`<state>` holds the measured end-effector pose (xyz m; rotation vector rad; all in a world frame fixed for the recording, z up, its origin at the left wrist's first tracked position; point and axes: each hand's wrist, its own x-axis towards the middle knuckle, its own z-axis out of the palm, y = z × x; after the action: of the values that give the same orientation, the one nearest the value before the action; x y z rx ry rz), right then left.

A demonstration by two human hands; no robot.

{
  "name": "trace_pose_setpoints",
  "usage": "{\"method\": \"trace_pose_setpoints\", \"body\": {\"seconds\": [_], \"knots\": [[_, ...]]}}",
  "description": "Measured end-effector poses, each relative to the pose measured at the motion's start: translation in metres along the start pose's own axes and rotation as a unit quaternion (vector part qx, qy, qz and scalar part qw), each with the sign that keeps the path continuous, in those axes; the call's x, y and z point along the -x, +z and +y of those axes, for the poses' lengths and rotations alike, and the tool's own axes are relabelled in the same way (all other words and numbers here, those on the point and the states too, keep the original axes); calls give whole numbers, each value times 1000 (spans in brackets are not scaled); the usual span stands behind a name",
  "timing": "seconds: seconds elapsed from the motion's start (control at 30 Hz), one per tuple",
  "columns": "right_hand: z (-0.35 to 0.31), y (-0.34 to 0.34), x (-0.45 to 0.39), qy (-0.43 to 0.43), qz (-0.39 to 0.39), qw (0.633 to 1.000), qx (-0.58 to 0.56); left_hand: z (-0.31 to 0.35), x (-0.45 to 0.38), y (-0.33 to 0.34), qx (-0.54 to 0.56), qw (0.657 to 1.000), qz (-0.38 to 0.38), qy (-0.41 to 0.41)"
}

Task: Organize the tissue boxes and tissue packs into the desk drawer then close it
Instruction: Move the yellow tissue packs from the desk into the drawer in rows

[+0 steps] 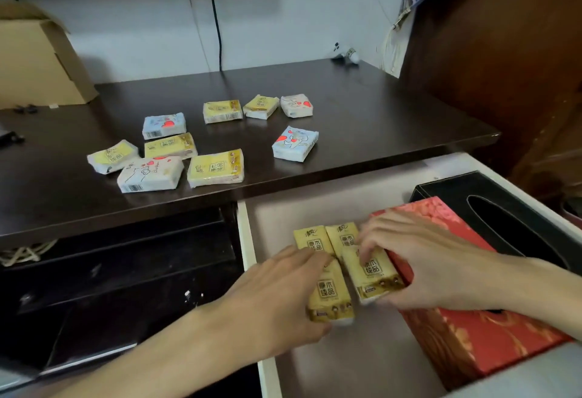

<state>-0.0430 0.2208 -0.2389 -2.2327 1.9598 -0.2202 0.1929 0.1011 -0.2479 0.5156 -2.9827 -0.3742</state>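
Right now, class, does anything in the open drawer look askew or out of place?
Yes. The yellow pack under the right hand sits tilted, its corner overlapping the red tissue box, unlike the pack under the left hand.

Dark desk (pixel 362 133) — nine tissue packs (pixel 215 167), cardboard box (pixel 34 63) at left.

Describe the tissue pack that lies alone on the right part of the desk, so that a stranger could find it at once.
Start at the dark wooden desk above the open drawer. Most packs lie in a cluster at the left and a row of three at the back; this blue tissue pack lies alone, nearest the front edge on the right. It is pale blue with red hearts, tilted, and touches no other pack.
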Motion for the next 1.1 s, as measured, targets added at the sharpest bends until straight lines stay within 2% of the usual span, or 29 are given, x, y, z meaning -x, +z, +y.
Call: {"method": "trace_pose_setpoints", "body": {"seconds": [0.37, 0.6, 0.67, 0.8, 0.93, 1.1], "knots": [[-5, -3, -5, -22, -85, 994, 68, 13, -7, 16, -58, 997, -5, 42], [-4, -8, -14, -15, -13, 998, 56, -8, -16, 6, -30, 999, 7, 29], [-1, -10, -23, -9, -12, 997, 78, -20, -23, 5, -56, 998, -11, 28], [2, -10, -41, 22, -82, 989, 117, -35, -36, 5, -82, 993, -76, 25], [1, -6, -50, 26, -126, 980, 155, -30, -44, 5, -81, 993, -80, 17], [0, -4, -52, 37, -116, 977, 178, -26, -45, 6, -62, 994, -91, 1]]}}
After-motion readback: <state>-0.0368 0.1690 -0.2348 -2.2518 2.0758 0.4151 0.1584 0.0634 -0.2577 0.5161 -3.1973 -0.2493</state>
